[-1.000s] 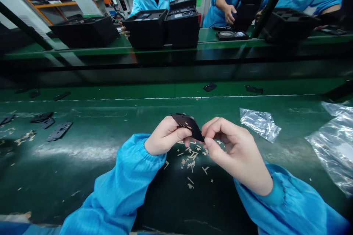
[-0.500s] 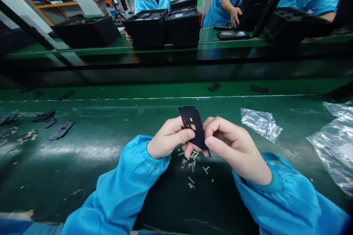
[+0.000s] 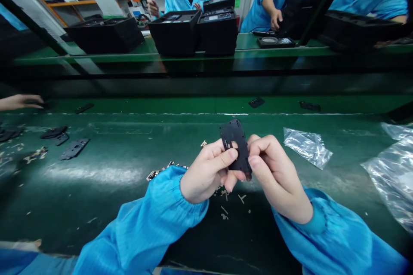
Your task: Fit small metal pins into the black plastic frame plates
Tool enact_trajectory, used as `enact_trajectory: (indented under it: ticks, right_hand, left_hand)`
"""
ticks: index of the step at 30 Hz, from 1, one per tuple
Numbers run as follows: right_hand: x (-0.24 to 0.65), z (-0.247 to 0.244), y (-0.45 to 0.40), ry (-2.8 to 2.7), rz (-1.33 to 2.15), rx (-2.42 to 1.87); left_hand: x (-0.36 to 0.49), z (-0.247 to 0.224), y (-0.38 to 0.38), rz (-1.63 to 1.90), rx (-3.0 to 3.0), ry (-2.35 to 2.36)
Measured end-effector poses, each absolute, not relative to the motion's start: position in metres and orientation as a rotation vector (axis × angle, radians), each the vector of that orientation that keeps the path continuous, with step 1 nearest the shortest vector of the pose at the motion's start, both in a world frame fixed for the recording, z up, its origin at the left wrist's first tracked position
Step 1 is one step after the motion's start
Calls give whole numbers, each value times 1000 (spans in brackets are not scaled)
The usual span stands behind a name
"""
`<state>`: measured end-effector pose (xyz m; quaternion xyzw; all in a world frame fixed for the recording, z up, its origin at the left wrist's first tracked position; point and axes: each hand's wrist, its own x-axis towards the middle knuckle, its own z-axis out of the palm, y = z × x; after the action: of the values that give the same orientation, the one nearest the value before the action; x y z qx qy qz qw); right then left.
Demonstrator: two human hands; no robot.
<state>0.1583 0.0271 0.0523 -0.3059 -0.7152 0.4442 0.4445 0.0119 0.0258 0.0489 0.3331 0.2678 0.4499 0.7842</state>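
Observation:
A thin black plate with small cutouts (image 3: 236,137) is held upright over the green table. My left hand (image 3: 209,165) grips its left side, thumb across the front and fingers behind. Bent fingers of my right hand (image 3: 269,167) are pinched at the plate's right edge; whether a small piece is between the fingertips cannot be made out. Beneath the hands lie several small beige scraps (image 3: 225,211). More small pieces (image 3: 158,173) show beside my left sleeve.
Black plates (image 3: 75,149) and beige scraps (image 3: 36,154) lie at the left, clear plastic bags (image 3: 308,146) at the right. Another person's hand (image 3: 22,102) reaches in at the far left. Black boxes (image 3: 174,36) stand on the raised shelf, with people in blue behind it.
The plate has turned to face the camera more and sits slightly farther right with my left hand. A person's hand has appeared at the left. The person behind the boxes has raised a hand.

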Motion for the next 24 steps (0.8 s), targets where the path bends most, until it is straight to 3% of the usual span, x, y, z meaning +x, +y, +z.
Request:
enact_trajectory:
  ticks: [5,16,24]
  right_hand:
    - [156,47,28,-1792,950,-764]
    - [156,35,38,-1936,238,-761]
    - [160,32,48,-2061,114,-689]
  left_hand:
    - [16,51,22,972,627,635]
    - [26,48,13,1023,425,611]
    - [28,50,14,1058,419,643]
